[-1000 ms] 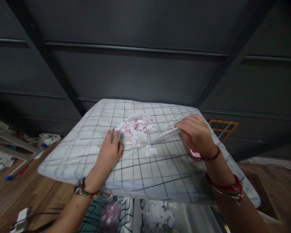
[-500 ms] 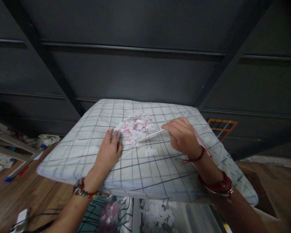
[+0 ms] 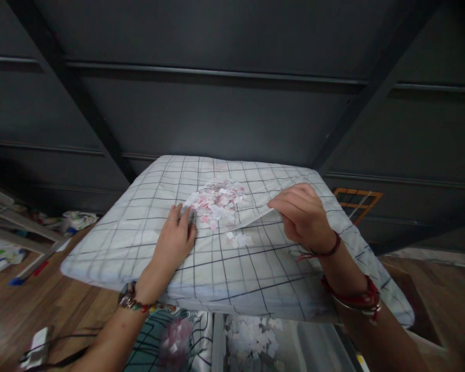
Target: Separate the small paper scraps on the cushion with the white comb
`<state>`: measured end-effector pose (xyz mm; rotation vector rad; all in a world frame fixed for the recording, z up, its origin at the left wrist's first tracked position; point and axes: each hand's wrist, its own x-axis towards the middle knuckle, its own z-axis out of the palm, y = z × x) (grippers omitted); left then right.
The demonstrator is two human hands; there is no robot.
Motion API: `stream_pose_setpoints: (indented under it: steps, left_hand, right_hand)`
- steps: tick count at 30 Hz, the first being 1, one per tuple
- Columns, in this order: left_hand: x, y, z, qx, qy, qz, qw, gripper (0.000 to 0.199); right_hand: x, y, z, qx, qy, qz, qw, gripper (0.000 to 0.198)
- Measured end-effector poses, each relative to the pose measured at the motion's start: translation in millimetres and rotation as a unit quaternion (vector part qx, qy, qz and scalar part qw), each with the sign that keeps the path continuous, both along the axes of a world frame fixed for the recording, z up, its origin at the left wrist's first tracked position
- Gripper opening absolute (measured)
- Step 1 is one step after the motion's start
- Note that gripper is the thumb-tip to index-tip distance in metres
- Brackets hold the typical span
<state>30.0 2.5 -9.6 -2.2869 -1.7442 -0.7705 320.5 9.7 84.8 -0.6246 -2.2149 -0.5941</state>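
A heap of small white and pink paper pieces [image 3: 217, 201] lies on a white checked cloth [image 3: 139, 237]. My left hand [image 3: 176, 235] rests flat at the heap's left edge, fingers slightly apart, holding nothing. Pinched in my right hand [image 3: 302, 212] is a slim, long white tool [image 3: 251, 218], slanting down left toward the heap's right side. Its exact kind and whether its tip grips a piece cannot be made out. A few white paper pieces [image 3: 240, 240] lie apart from the heap, below the tool.
Under the cloth's near edge stands a clear plastic bin [image 3: 310, 346] with white paper pieces [image 3: 251, 338] in it. Left of it is a clear bag of pink pieces [image 3: 176, 338]. A dark panelled wall [image 3: 217, 113] rises behind. A white power strip [image 3: 39, 346] lies on the floor.
My right hand has moved a little to the right with the white tool, drawing its tip away from the heap. My left hand stays in place.
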Motion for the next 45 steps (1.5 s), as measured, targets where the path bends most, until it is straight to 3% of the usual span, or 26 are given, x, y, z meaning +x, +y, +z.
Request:
stream_pose_setpoints:
  steps: [8, 21, 28, 34, 39, 45]
  left_hand:
    - [-1, 1, -0.7, -0.006, 0.004, 0.000, 1.000, 0.045]
    - [0, 1, -2.1, -0.002, -0.025, -0.004, 1.000, 0.044]
    - [1, 1, -1.2, -0.010, -0.026, 0.000, 1.000, 0.045]
    - [-1, 1, -2.7, -0.008, -0.021, -0.004, 1.000, 0.045]
    - [-1, 1, -3.1, -0.005, -0.021, -0.008, 1.000, 0.044]
    - [0, 1, -2.4, -0.009, -0.031, -0.006, 0.999, 0.044]
  right_hand:
    - [11, -4, 5, -0.042, -0.035, 0.019, 0.998, 0.030]
    - [-1, -6, 2, -0.043, -0.015, 0.050, 0.998, 0.032]
    - [-7, -8, 2, -0.007, 0.003, 0.040, 0.999, 0.032]
    - [8, -7, 4, -0.045, 0.018, 0.058, 0.997, 0.031]
    - [-2, -7, 2, -0.055, -0.010, 0.066, 0.996, 0.031]
    - [-8, -8, 0, -0.024, 0.007, 0.050, 0.998, 0.033]
